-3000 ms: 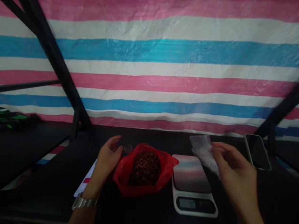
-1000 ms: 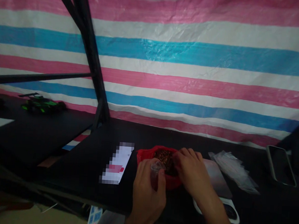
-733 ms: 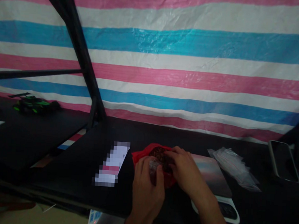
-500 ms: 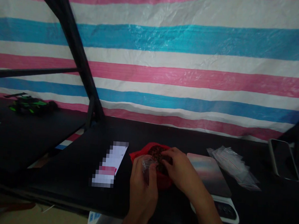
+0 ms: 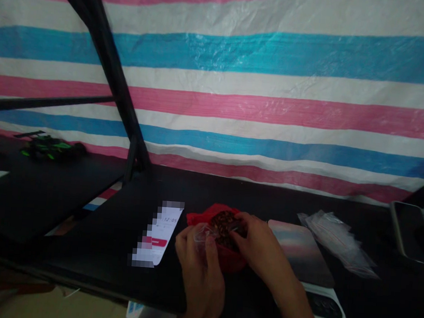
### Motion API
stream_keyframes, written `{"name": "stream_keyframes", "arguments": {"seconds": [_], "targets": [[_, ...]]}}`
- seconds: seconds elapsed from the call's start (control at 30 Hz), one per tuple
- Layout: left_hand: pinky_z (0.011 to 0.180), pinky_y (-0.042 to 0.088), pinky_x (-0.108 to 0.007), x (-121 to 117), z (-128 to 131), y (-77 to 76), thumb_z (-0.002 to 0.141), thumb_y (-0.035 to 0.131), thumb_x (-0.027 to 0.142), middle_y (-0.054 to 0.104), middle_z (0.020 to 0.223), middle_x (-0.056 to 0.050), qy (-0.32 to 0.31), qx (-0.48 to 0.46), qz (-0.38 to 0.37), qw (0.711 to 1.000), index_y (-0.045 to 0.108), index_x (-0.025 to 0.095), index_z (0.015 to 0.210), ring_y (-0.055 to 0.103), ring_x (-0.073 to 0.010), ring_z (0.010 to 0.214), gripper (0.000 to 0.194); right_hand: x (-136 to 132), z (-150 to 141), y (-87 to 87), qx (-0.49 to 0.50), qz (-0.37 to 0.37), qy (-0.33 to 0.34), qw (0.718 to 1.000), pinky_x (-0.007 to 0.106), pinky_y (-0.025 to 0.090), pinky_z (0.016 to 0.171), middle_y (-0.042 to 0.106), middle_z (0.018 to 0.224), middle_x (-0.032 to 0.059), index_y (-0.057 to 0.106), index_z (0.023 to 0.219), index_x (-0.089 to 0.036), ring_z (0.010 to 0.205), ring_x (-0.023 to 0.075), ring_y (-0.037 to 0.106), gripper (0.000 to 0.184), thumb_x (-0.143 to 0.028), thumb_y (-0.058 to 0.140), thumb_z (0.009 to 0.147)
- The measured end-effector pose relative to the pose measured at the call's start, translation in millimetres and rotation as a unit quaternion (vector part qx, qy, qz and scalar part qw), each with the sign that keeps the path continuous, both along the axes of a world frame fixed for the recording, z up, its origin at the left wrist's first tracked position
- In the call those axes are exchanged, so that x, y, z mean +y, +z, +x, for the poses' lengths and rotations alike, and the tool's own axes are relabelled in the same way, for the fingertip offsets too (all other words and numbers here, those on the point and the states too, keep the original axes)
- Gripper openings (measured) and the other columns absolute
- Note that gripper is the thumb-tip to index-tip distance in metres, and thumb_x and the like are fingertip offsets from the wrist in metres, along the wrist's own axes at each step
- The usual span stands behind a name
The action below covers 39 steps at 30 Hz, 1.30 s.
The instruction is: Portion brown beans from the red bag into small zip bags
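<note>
A red plastic bag (image 5: 204, 218) full of small dark brown pieces lies open on the black table (image 5: 231, 194). My left hand (image 5: 200, 269) holds a small clear plastic bag (image 5: 204, 233) at the red bag's near left edge. My right hand (image 5: 259, 252) pinches the clear bag's mouth from the right, over the brown pieces, with its fingers closed on the plastic. Both hands touch the same small bag.
A white kitchen scale (image 5: 301, 255) sits just right of the red bag. Further right lie a pile of clear bags (image 5: 337, 243) and a phone (image 5: 412, 232). A white card (image 5: 159, 233) lies left; a green toy car (image 5: 47, 147) sits on the far-left table. Black frame bars (image 5: 105, 69) rise behind.
Three seconds ago my hands were apart, the right near the pile of clear bags. Now both have met at the red bag with a small clear bag between them.
</note>
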<state>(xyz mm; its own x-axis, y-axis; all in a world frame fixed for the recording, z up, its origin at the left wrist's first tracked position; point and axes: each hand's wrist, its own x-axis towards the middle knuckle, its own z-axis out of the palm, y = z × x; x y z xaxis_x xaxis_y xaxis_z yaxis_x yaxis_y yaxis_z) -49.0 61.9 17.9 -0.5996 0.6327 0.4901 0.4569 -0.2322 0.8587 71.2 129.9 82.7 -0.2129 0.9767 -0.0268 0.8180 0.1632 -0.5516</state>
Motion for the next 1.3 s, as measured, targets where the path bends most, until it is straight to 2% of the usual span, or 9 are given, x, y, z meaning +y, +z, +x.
{"name": "stream_keyframes", "arguments": {"seconds": [0.2, 0.47, 0.57, 0.67, 0.8, 0.9, 1.0, 1.17, 1.3], "targets": [[0.091, 0.050, -0.037, 2, 2, 4.2, 0.110, 0.047, 0.047, 0.062, 0.112, -0.005, -0.042, -0.045, 0.036, 0.997, 0.065, 0.025, 0.114, 0.061, -0.0227, 0.104, 0.028, -2, -5, 3.7, -0.001, -0.004, -0.014, 1.000, 0.032, 0.053, 0.083, 0.082, 0.120, 0.0111, 0.073, 0.129, -0.022, 0.105, 0.0271, 0.078, 0.037, -0.021, 0.068, 0.092], [0.093, 0.052, -0.037, 5, 0, 4.0, 0.109, 0.049, 0.051, 0.065, 0.115, -0.006, -0.048, -0.092, 0.027, 0.994, 0.064, 0.024, 0.117, 0.063, -0.0235, 0.106, 0.032, -3, -2, -1.3, 0.115, -0.025, 0.024, 0.993, 0.029, 0.053, 0.077, 0.085, 0.102, 0.0061, 0.077, 0.120, -0.023, 0.093, 0.0229, 0.079, 0.034, -0.022, 0.069, 0.087], [0.092, 0.053, -0.037, 5, -4, 2.6, 0.109, 0.050, 0.048, 0.066, 0.116, -0.006, -0.055, -0.078, 0.019, 0.995, 0.063, 0.025, 0.119, 0.065, -0.0234, 0.107, 0.029, -1, 0, -1.8, 0.170, -0.050, 0.030, 0.984, 0.028, 0.052, 0.070, 0.084, 0.092, 0.0045, 0.077, 0.117, -0.022, 0.084, 0.0216, 0.079, 0.030, -0.024, 0.067, 0.089], [0.092, 0.055, -0.040, 6, -12, -1.2, 0.105, 0.058, 0.048, 0.068, 0.117, -0.007, -0.049, -0.013, 0.030, 0.998, 0.065, 0.026, 0.123, 0.067, -0.0258, 0.109, 0.029, 1, 3, -2.1, 0.209, -0.056, 0.021, 0.976, 0.029, 0.053, 0.069, 0.082, 0.089, 0.0047, 0.076, 0.117, -0.019, 0.081, 0.0213, 0.078, 0.029, -0.025, 0.066, 0.090], [0.090, 0.058, -0.048, 11, -20, -5.1, 0.096, 0.070, 0.052, 0.073, 0.115, -0.009, -0.082, 0.080, -0.014, 0.993, 0.068, 0.025, 0.129, 0.070, -0.0306, 0.105, 0.043, 5, 13, 1.0, 0.271, -0.057, -0.005, 0.961, 0.029, 0.057, 0.074, 0.083, 0.093, 0.0047, 0.072, 0.123, -0.018, 0.086, 0.0206, 0.079, 0.034, -0.021, 0.060, 0.092], [0.091, 0.058, -0.055, 14, -16, -3.2, 0.090, 0.074, 0.053, 0.075, 0.115, -0.012, -0.090, 0.076, -0.090, 0.989, 0.071, 0.023, 0.129, 0.070, -0.0351, 0.106, 0.049, 6, 22, 7.7, 0.313, -0.058, -0.042, 0.947, 0.030, 0.059, 0.074, 0.082, 0.090, 0.0040, 0.067, 0.128, -0.017, 0.086, 0.0215, 0.079, 0.038, -0.025, 0.059, 0.092], [0.099, 0.055, -0.059, 15, -9, -0.4, 0.089, 0.073, 0.048, 0.076, 0.123, -0.013, -0.101, 0.061, -0.124, 0.985, 0.071, 0.023, 0.130, 0.069, -0.0372, 0.114, 0.048, 3, 30, 15.9, 0.327, -0.026, -0.062, 0.942, 0.032, 0.060, 0.074, 0.082, 0.090, 0.0045, 0.065, 0.129, -0.018, 0.086, 0.0227, 0.079, 0.040, -0.030, 0.061, 0.091], [0.101, 0.054, -0.061, 16, -4, -0.3, 0.093, 0.068, 0.045, 0.075, 0.127, -0.015, -0.109, 0.069, -0.119, 0.985, 0.071, 0.024, 0.131, 0.069, -0.0383, 0.117, 0.044, -8, 29, 23.6, 0.285, 0.044, -0.019, 0.957, 0.039, 0.061, 0.093, 0.083, 0.106, 0.0055, 0.066, 0.133, -0.025, 0.102, 0.0251, 0.078, 0.043, -0.029, 0.064, 0.090], [0.103, 0.053, -0.064, 19, -2, -1.7, 0.096, 0.062, 0.042, 0.075, 0.128, -0.016, -0.116, 0.078, -0.103, 0.985, 0.069, 0.023, 0.132, 0.069, -0.0390, 0.119, 0.041, -17, 22, 26.8, 0.214, 0.084, 0.016, 0.973, 0.051, 0.051, 0.111, 0.082, 0.117, 0.0047, 0.067, 0.137, -0.029, 0.117, 0.0293, 0.073, 0.051, -0.021, 0.068, 0.086]]}}
